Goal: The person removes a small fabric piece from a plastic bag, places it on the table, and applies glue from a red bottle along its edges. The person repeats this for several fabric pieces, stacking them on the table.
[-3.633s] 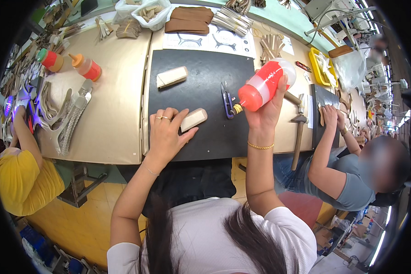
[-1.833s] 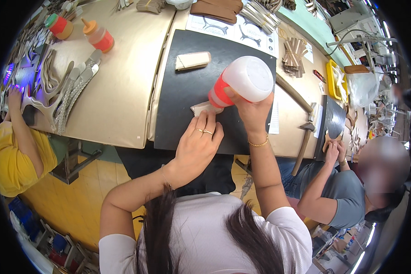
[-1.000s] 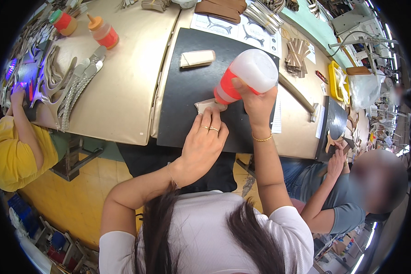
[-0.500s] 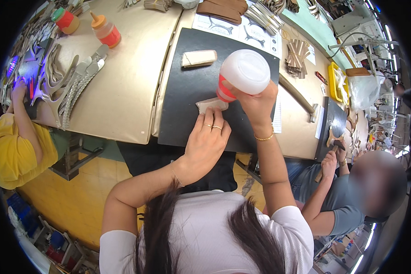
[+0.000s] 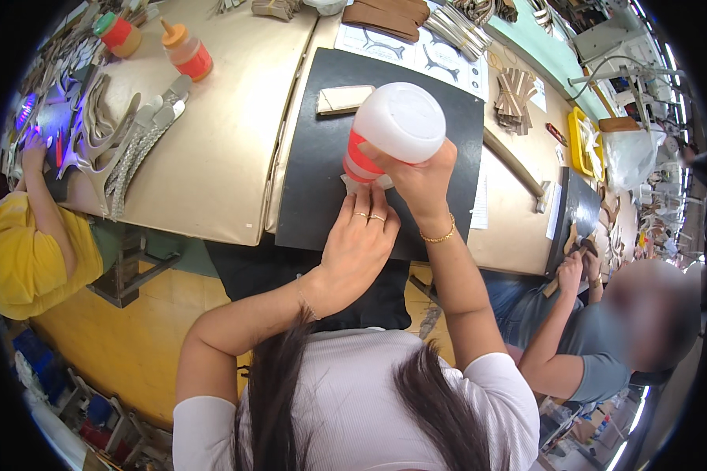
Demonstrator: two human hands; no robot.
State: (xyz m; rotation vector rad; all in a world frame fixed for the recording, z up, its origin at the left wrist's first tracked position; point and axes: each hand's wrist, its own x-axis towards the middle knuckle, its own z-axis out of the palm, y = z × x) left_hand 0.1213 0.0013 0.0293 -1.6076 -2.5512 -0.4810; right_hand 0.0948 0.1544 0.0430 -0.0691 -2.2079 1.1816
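My right hand (image 5: pixel 424 184) is wrapped round a translucent squeeze bottle (image 5: pixel 404 122) with a red band. The bottle is tipped over, its flat base up and its lower end at my left fingertips; the tip is hidden. My left hand (image 5: pixel 359 247) has its fingers close together, pressing a small pale piece (image 5: pixel 350 184) onto the black board (image 5: pixel 306 173). Bottle and fingers cover most of that piece. Farther back on the board lies a stack of cream pieces (image 5: pixel 342 100), touched by neither hand.
A hammer (image 5: pixel 518 169) lies right of the board. Two glue bottles, one orange-capped (image 5: pixel 188 53) and one green-capped (image 5: pixel 118 35), stand at the far left. A yellow tray (image 5: pixel 583 141) is at the right. Co-workers sit left, in a yellow shirt (image 5: pixel 35 259), and right, in a grey-blue shirt (image 5: pixel 581 357).
My right hand has moved the bottle left, and it now covers more of the small piece under my left fingers. My left hand stays nearly in place.
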